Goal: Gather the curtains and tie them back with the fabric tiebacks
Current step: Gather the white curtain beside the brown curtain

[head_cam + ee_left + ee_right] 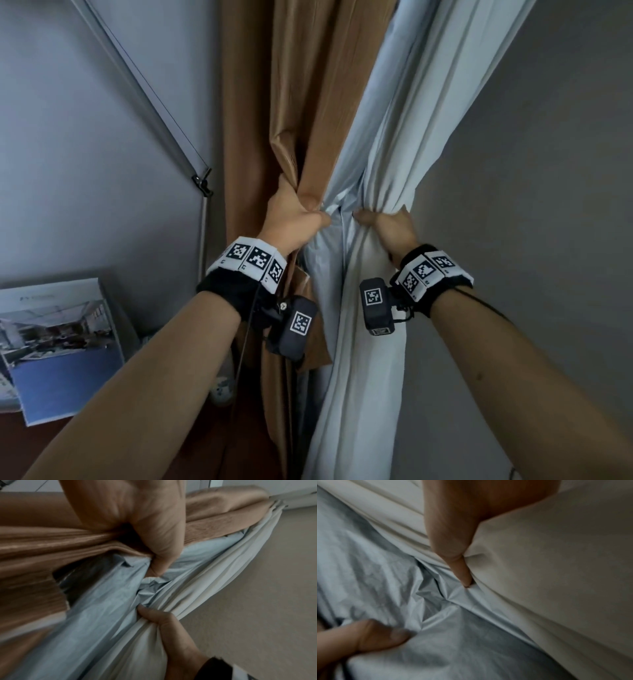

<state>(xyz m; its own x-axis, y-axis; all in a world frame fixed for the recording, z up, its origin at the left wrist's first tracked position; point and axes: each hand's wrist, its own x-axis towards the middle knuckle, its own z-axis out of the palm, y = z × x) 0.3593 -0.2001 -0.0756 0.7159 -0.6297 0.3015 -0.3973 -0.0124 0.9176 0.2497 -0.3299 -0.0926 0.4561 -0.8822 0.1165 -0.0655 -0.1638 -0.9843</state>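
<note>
A tan-brown curtain [301, 102] hangs beside a pale blue-white curtain [411, 113] in the room's corner. My left hand [294, 214] grips the bunched brown cloth where it meets the pale lining, thumb pressed into the folds. My right hand [387, 222] clutches the gathered pale curtain just to the right, at the same height. In the left wrist view the left hand [154, 545] holds the brown curtain [51, 545], and the right hand [164, 620] pinches the pale curtain [106, 622]. In the right wrist view the right hand [453, 555] digs into the pale curtain [539, 574]. I see no tieback.
Grey walls [85, 137] stand close on both sides. A thin metal rod [144, 92] slants down the left wall to a bracket. A printed board [61, 346] leans at the lower left. The curtains hang on below my hands.
</note>
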